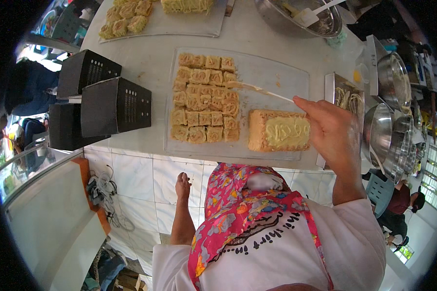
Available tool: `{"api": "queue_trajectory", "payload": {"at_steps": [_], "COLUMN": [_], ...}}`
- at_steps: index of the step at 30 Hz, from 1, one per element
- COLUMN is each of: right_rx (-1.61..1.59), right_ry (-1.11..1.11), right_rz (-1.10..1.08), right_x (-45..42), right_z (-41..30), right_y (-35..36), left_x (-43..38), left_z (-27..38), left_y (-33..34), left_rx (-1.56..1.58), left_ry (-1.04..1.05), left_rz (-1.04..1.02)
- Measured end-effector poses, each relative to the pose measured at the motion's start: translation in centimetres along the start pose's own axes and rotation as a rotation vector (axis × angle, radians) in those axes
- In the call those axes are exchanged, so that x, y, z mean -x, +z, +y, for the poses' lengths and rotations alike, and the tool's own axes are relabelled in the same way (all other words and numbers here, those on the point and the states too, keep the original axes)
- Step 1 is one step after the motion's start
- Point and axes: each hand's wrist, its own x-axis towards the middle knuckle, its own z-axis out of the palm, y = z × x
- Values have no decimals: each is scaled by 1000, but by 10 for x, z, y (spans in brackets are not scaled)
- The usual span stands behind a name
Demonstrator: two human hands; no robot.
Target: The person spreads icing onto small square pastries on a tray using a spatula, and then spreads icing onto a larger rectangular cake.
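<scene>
My right hand holds the white handle of a spatula with cream on its blade. The blade's tip is at the right edge of a block of frosted cake squares, set in rows on a clear board. Partly behind my right hand is a rectangular frosted cake with piped pale-yellow icing on top; its right end is hidden. My left hand hangs over the tiled floor, away from the table, its fingers curled; whether anything is inside them cannot be told.
Black boxes stand at the table's left. More cake pieces are on another board at the far side. A steel bowl with a white spatula is at the far right. A metal tray with whisks and steel bowls line the right.
</scene>
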Motion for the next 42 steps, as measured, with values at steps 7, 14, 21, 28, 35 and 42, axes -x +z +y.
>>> {"api": "queue_trajectory", "payload": {"at_steps": [7,14,21,28,35,42], "right_rx": [-32,24,-54,17,-90,-192], "right_ry": [-18,-53,-81,-6,23,1], "right_rz": [-18,-33,26,-62,-25,49], "right_x": [-1,-5,-8,-3,-6,-17], "right_z": [1,-3,-7,-6,-10,-22], "right_y": [3,16,24,13,3,0], "left_x": [5,6,8,9,14,14], "left_z": [-1,-9,-10,-11,-12,-13], "left_y": [1,5,6,8,7,4], "left_rx": [-36,22,18,10,36,-58], "left_ry": [0,-46,-44,-9,-16,20], "left_rz": [0,18,27,31,43,53]}}
